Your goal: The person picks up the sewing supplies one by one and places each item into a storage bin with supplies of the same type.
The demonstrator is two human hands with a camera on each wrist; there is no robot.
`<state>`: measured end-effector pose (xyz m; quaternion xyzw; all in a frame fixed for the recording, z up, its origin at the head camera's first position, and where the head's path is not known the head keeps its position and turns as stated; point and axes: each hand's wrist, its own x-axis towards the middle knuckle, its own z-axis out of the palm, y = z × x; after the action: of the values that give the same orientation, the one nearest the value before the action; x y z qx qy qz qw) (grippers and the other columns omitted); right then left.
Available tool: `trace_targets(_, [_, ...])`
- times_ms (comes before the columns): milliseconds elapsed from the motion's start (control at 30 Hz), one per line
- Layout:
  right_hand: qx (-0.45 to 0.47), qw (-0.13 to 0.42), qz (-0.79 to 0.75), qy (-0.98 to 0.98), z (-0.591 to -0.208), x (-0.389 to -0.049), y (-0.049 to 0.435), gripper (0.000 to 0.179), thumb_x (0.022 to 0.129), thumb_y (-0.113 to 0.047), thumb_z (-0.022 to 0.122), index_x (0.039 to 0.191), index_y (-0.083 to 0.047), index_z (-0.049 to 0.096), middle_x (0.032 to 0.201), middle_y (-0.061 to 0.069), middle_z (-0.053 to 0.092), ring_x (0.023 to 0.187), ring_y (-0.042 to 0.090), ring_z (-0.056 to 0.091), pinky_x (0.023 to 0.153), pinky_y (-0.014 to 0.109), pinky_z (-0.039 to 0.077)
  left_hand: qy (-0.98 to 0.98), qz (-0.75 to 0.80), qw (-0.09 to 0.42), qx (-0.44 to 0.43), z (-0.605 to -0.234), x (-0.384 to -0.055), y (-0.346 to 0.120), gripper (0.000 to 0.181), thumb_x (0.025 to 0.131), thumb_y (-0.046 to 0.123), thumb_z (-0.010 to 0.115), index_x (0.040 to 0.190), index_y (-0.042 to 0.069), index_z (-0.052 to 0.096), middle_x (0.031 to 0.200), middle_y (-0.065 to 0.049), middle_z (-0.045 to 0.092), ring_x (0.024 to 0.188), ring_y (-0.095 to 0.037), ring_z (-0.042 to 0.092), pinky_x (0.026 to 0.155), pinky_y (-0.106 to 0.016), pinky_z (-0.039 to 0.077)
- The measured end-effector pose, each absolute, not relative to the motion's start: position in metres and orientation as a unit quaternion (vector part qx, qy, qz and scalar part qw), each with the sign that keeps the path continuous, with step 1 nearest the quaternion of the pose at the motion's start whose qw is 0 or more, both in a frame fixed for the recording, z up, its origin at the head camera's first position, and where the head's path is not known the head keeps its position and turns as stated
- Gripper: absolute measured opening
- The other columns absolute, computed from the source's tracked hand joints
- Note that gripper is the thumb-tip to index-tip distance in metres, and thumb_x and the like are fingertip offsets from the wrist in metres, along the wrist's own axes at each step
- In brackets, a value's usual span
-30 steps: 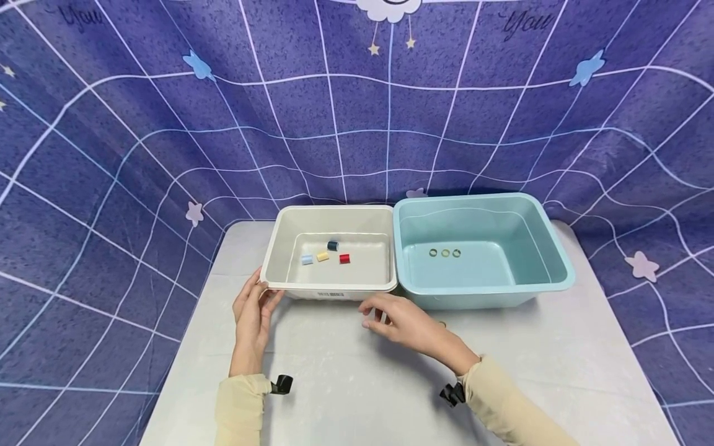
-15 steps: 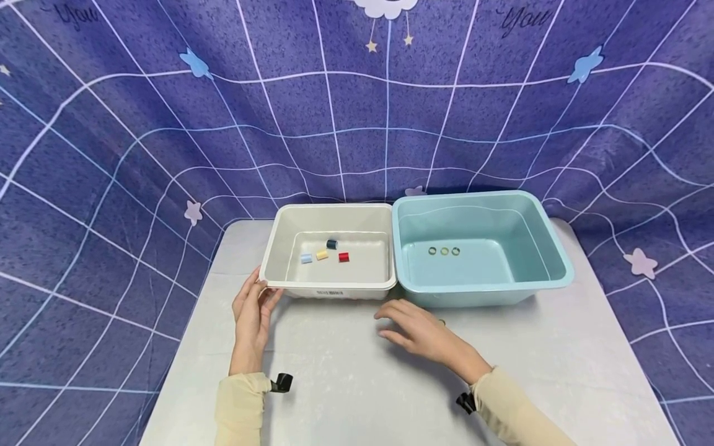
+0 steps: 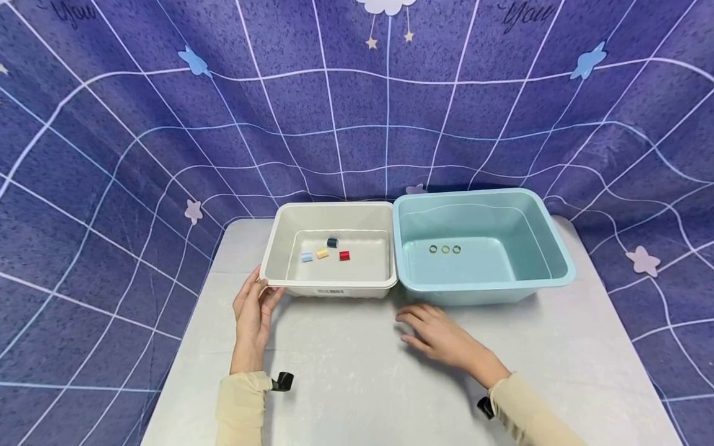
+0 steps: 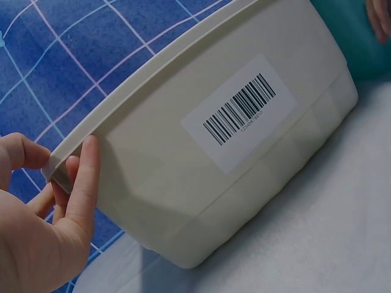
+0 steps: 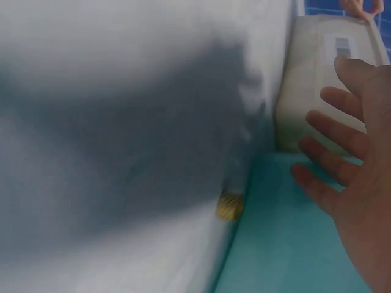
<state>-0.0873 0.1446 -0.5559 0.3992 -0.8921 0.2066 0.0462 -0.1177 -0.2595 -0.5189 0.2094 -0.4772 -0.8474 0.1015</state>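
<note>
My left hand [image 3: 253,316] grips the near left corner of a white plastic bin [image 3: 329,285], fingers and thumb on its rim [image 4: 125,91]. Several small thread spools lie on the bin's floor: a red spool [image 3: 344,255], a dark blue-green spool [image 3: 332,243], a yellow spool [image 3: 322,253] and a light blue spool [image 3: 307,257]. My right hand [image 3: 443,337] hovers over the table before the light blue bin [image 3: 485,287], fingers relaxed and apart, holding nothing. A gold-coloured ring [image 5: 230,206] is on the table close to that bin in the right wrist view; the hand hides it in the head view.
Three small rings [image 3: 445,249] sit in a row inside the light blue bin. Both bins stand side by side, touching, at the back of the white-covered table [image 3: 346,371]. A purple-blue patterned cloth [image 3: 357,148] rises behind. A barcode label [image 4: 239,113] marks the white bin's front.
My right hand has moved right and slightly nearer, from before the white bin to before the light blue bin, its fingers loosening. My left hand has stayed on the white bin's corner.
</note>
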Motion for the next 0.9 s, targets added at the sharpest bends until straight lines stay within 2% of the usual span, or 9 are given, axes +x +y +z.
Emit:
trace_targets(167, [0.406,0.053,0.194,-0.892,-0.564,-0.089,0.157,0.04,0.099,-0.029,0.072,0.132,-0.008,0.067,0.134,0.011,0.067,0.126,0.031,0.062,0.109,0.053,0.057,-0.476,-0.848,0.1,0.21,-0.518,-0.118,-0.259,0.045,0.107,0.002,0.048,0.151,0.008,0.054,0.107,-0.006,0.059,0.082,-0.009,0.062,0.082,-0.021,0.069])
trace_targets(567, [0.405,0.057,0.15,-0.9,-0.581,-0.09,0.181,0.036,0.094,-0.027,0.078,0.125,-0.01,0.07,0.127,0.009,0.068,0.121,0.029,0.063,0.106,0.049,0.06,-0.475,-0.848,0.102,0.213,-0.519,-0.118,-0.259,0.046,0.106,0.001,0.048,0.151,0.008,0.054,0.108,-0.007,0.059,0.081,-0.009,0.062,0.082,-0.022,0.069])
trace_targets(900, [0.411,0.09,0.182,-0.889,-0.583,-0.091,0.197,0.033,0.085,-0.003,0.082,0.117,-0.006,0.072,0.12,0.013,0.069,0.113,0.031,0.065,0.096,0.048,0.063,-0.476,-0.847,0.098,0.218,-0.519,-0.119,-0.259,0.046,0.106,0.002,0.048,0.151,0.009,0.053,0.112,-0.007,0.057,0.082,-0.008,0.061,0.082,-0.021,0.069])
